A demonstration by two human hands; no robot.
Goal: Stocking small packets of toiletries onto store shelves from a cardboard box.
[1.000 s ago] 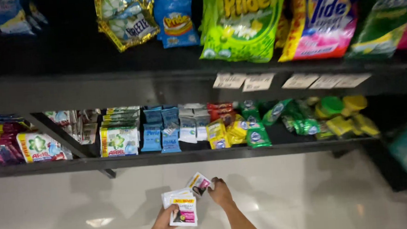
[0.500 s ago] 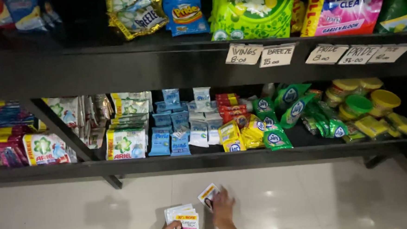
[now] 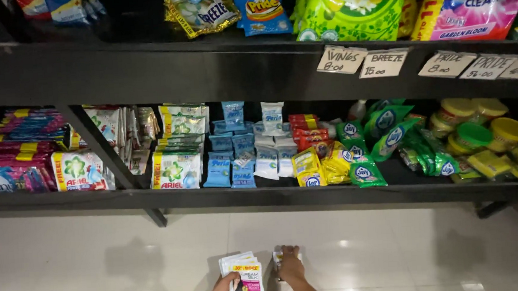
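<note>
At the bottom edge of the head view, my left hand [image 3: 224, 290] holds a small fanned stack of white and pink sachets [image 3: 243, 274]. My right hand [image 3: 290, 265] sits just to its right, fingers closed over a single small sachet [image 3: 278, 257] that mostly hides under the fingers. Both hands hover over a glossy white tiled floor [image 3: 129, 258], well below and in front of the lower shelf [image 3: 261, 195]. The sachets' far sides are hidden.
A black two-tier shelf fills the view. The lower tier carries green-white detergent sachets [image 3: 175, 167], blue sachets [image 3: 231, 164], yellow and green sachets [image 3: 354, 158] and round tubs [image 3: 482, 128]. Large detergent bags [image 3: 346, 8] stand on top, above paper price tags [image 3: 379, 62]. A diagonal brace [image 3: 108, 150] crosses the left side.
The view has dropped and moved closer to the shelf. My hands have sunk toward the bottom edge, and the right hand has turned its single sachet under its fingers.
</note>
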